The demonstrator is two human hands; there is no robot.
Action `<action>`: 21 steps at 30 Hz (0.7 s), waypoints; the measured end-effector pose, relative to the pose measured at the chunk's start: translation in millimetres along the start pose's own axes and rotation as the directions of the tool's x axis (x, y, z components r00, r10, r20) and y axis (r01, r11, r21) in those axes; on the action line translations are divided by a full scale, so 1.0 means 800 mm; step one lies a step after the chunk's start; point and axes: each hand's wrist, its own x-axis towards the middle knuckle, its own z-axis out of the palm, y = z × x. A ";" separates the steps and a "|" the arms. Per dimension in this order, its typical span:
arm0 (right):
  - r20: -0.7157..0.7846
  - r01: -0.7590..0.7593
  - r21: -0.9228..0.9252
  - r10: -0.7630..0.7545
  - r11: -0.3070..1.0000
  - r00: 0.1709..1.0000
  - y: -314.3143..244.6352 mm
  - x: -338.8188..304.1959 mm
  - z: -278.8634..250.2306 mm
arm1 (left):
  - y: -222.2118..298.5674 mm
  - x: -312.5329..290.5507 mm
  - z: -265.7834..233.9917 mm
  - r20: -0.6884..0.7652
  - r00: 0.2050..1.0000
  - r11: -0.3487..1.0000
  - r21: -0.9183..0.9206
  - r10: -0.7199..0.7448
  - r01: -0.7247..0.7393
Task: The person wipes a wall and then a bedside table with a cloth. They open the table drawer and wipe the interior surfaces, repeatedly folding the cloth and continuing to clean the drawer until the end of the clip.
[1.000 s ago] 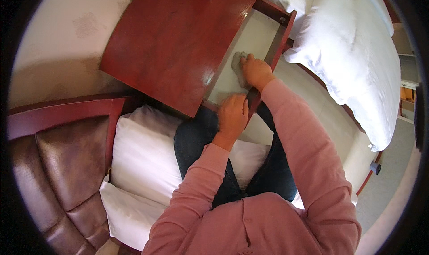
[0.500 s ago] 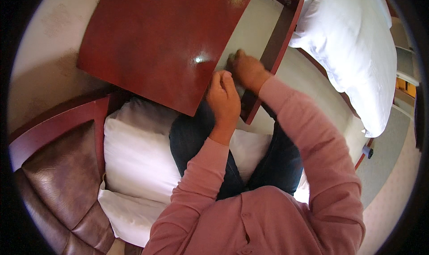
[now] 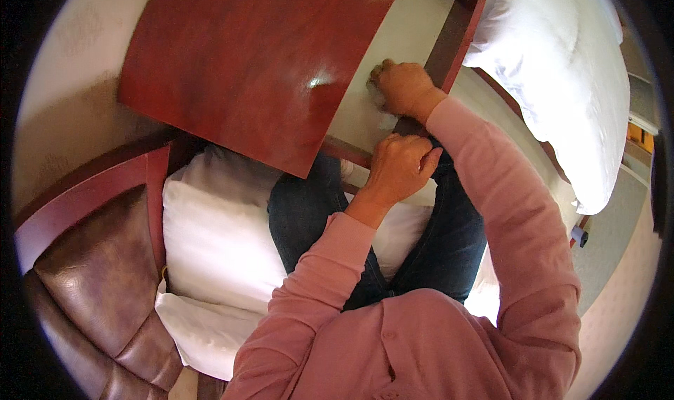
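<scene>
The wooden drawer, reddish-brown with a pale inside, is pulled out from under a glossy dark-red tabletop. My right hand reaches inside it, fingers curled down close to the pale drawer bottom. A small dark greyish bit shows at those fingertips; its kind cannot be made out. At the drawer's near corner, my left hand is bent over the edge, its fingers closed round the wood and the thumb pointing right. My own arm and hands hide part of the near front corner.
A white pillow or quilt bulges beyond the drawer at the right. Left of my knees lies white bedding, beside a brown padded leather headboard. My legs in dark jeans are under the drawer's near end.
My left hand has moved right and toward me, from beside the tabletop's edge to the drawer's near corner. My right hand has shifted slightly right and up inside the drawer.
</scene>
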 end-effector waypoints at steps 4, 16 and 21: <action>-0.115 -0.108 -0.119 0.095 0.987 0.989 0.018 0.014 -0.011 | 0.002 -0.002 -0.004 0.049 0.998 0.999 -0.043 -0.030 0.032; 0.017 0.034 -0.243 -0.031 0.969 0.999 0.021 0.022 -0.010 | -0.003 -0.001 0.000 0.039 0.998 0.994 -0.092 -0.053 0.056; 0.029 0.138 -0.189 -0.135 0.972 0.990 0.040 0.033 -0.025 | -0.004 -0.001 0.001 0.010 0.999 0.997 -0.075 -0.031 0.032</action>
